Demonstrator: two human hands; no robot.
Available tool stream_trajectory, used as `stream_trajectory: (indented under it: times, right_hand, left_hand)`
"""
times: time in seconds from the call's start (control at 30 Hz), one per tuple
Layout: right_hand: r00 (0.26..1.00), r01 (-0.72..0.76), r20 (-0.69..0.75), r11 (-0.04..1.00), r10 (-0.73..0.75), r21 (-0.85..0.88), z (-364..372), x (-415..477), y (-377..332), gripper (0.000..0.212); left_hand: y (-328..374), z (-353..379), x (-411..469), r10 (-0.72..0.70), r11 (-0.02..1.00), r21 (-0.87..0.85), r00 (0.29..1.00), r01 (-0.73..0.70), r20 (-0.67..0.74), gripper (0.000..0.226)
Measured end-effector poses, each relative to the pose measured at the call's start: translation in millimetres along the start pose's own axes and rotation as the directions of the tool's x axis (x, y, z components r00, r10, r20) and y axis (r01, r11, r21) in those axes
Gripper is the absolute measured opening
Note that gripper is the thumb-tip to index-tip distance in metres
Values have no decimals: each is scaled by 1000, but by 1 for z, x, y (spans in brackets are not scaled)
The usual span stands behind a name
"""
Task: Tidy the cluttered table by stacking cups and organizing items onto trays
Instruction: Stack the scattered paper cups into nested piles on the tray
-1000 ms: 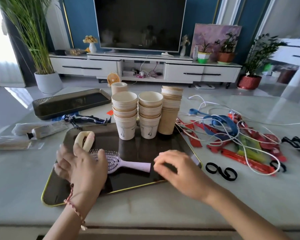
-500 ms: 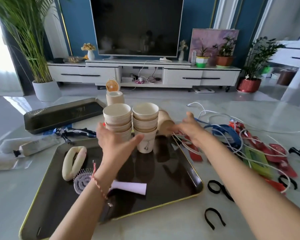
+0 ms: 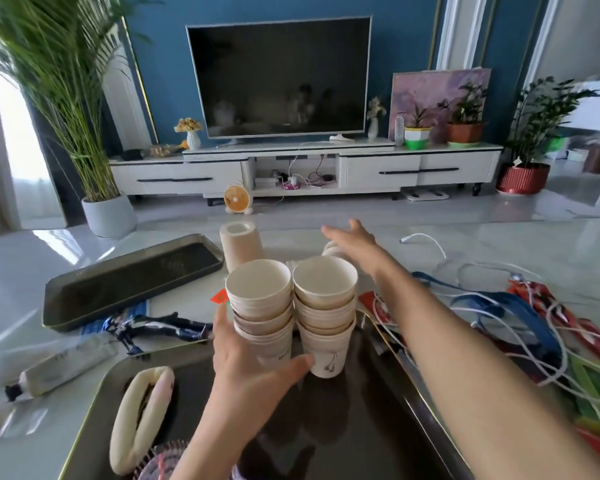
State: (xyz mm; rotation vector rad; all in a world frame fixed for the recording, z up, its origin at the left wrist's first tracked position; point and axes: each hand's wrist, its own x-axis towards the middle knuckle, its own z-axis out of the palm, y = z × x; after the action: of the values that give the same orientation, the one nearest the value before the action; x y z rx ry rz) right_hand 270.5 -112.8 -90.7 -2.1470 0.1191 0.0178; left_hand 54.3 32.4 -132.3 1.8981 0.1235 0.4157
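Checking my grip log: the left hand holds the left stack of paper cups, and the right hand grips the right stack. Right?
Not quite. In the head view the left hand does hold the left stack of paper cups, but the right hand reaches open past the right stack, gripping nothing.

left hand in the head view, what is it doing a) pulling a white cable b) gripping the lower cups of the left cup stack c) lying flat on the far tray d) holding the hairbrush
b: the left hand has its thumb and fingers curled round the bottom cups of the left cup stack, while the hairbrush lies untouched at the frame's lower edge.
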Motion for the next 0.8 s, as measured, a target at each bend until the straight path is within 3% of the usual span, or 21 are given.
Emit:
stream_trajectory:
  times: [0.07, 0.17, 0.27, 0.37, 0.43, 0.53, 0.63, 0.8]
  right_hand:
    - [990, -57, 117, 990, 73, -130, 21, 13, -1, 98]
    - [998, -8, 62, 976, 23, -219, 38, 28, 11, 94]
    - [995, -83, 48, 996, 82, 21, 33, 23, 14, 87]
    - [993, 85, -101, 945, -56, 314, 15, 0, 17, 83]
    - [937, 322, -262, 862, -231, 391, -1, -22, 18, 83]
    - [731, 631, -473, 750, -492, 195, -31, -58, 24, 86]
    - [607, 727, -501, 686, -617, 37, -42, -88, 42, 91]
    - [563, 798, -423, 601, -710, 53, -13, -129, 64, 90]
  left_hand:
    - [5, 0, 1, 40, 999, -21, 999, -40, -10, 115]
    - [7, -1, 2, 54, 999, 0, 997, -54, -50, 116]
    - [5, 0, 8, 100, 995, -5, 992, -101, -81, 92]
    - [-3, 5, 14, 97, 992, -63, 989, -105, -114, 77]
    - [-6, 7, 16, 90, 995, -39, 987, -96, -137, 67]
    - [-5, 7, 14, 126, 992, 4, 982, -127, -143, 53]
    - [-7, 3, 10, 91, 996, 40, 982, -85, -166, 55]
    - [-8, -7, -1, 110, 993, 67, 973, -98, -202, 52]
